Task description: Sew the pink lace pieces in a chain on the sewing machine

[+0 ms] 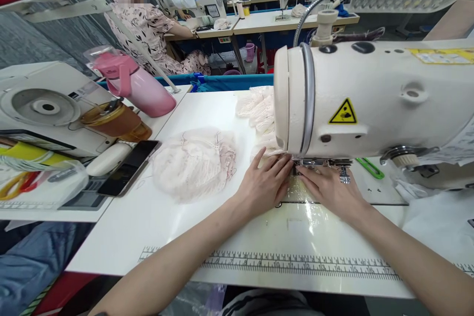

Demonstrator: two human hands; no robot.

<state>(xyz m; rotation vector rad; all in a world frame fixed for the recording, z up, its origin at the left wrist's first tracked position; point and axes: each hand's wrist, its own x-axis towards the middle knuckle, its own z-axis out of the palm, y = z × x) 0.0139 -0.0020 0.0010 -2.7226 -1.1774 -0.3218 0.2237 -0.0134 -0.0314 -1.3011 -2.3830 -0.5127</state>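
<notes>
My left hand [267, 177] lies with its fingers stretched out on the machine bed, just left of the presser foot [296, 164]. Its little finger stands apart, beside the gathered pale pink sheer fabric [259, 108] that runs back behind the sewing machine head [292, 101]. To the right of the foot, my right hand [333, 190] rests with thumb and forefinger extended towards the needle area. The machine arm hides its other fingers. Whatever cloth lies under the fingertips is mostly covered. A second bundle of sheer fabric [194, 165] sits on the table to my left.
At left are a phone [129, 168], a white mouse-shaped object [108, 159], an amber cup [116, 121], a pink bottle [142, 86] and orange-handled scissors [17, 185]. A green tool [370, 168] lies right of the needle. A ruler strip [296, 264] lines the front edge. A person [142, 34] sits beyond.
</notes>
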